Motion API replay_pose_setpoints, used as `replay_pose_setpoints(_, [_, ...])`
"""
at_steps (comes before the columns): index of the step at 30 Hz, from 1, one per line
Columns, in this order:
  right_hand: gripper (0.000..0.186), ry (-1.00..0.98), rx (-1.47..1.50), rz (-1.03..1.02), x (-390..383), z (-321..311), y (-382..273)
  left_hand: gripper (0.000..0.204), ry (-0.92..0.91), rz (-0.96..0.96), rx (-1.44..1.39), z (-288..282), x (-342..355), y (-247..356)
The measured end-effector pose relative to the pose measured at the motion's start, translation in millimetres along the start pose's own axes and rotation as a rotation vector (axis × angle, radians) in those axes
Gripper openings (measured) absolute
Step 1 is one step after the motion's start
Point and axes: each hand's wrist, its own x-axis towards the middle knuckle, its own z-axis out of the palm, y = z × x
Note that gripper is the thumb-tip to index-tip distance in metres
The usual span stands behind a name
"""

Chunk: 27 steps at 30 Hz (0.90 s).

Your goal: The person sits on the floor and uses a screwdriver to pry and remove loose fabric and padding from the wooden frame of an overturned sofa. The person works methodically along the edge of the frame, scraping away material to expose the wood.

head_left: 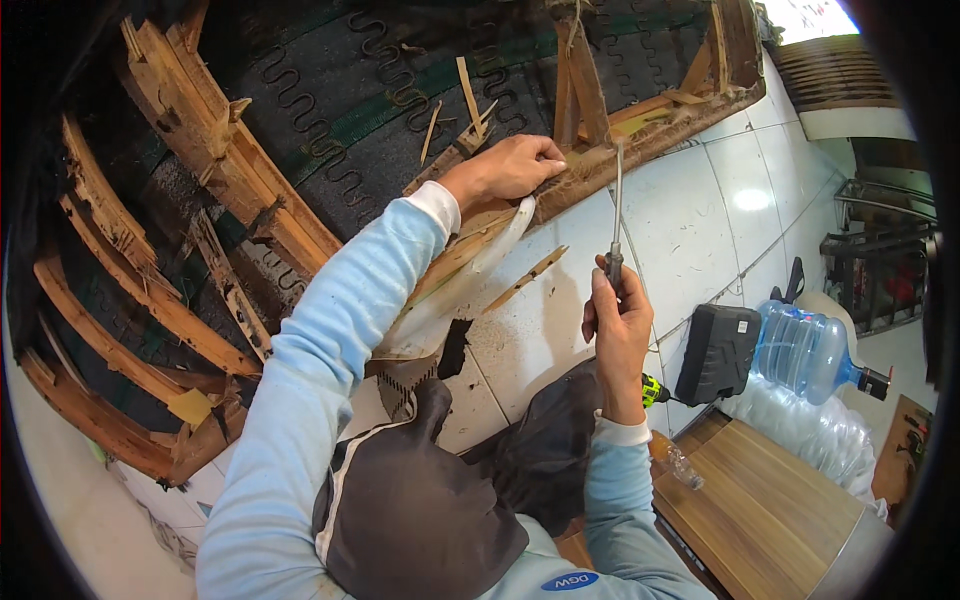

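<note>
My right hand point(618, 320) grips the dark handle of a long metal screwdriver-like tool point(618, 200), its tip at the wooden sofa frame's fabric-covered edge point(660, 112). My left hand point(515, 165) rests on that edge, fingers curled and pressed against it; what they pinch is hidden. Just below it a pale white strip point(495, 250) hangs loose along the rail. A splintered wood sliver point(525, 280) lies on white floor tiles. Inside the frame, zigzag springs point(305, 110) run over dark webbing, among broken wooden pieces point(470, 95).
Curved wooden ribs point(120, 340) are at left. At right are a black case point(718, 352), green drill point(652, 390), blue water jug point(800, 350), dark metal rack point(880, 280), wooden cabinet top point(760, 500) and plastic bottle point(675, 462). Dark cloth point(540, 450) lies below my hands.
</note>
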Motion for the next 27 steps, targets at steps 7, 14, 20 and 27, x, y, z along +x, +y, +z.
replay_pose_setpoints(7, [0.03, 0.032, 0.033, 0.011, 18, 2, 5, 0.065, -0.208, -0.091, 0.253, -10, -2, 15])
replay_pose_setpoints(14, [0.037, 0.235, 0.015, -0.175, 131, 6, 4, 0.063, -0.332, 0.051, 0.278, -17, -2, -4])
replay_pose_setpoints(20, [0.066, 0.454, -0.12, -0.256, 181, 42, 26, 0.053, -0.314, 0.111, 0.123, -12, -6, -20])
replay_pose_setpoints(27, [0.07, 0.334, 0.061, -0.208, 178, 41, 44, 0.045, -0.247, 0.329, 0.233, -9, -1, -16])
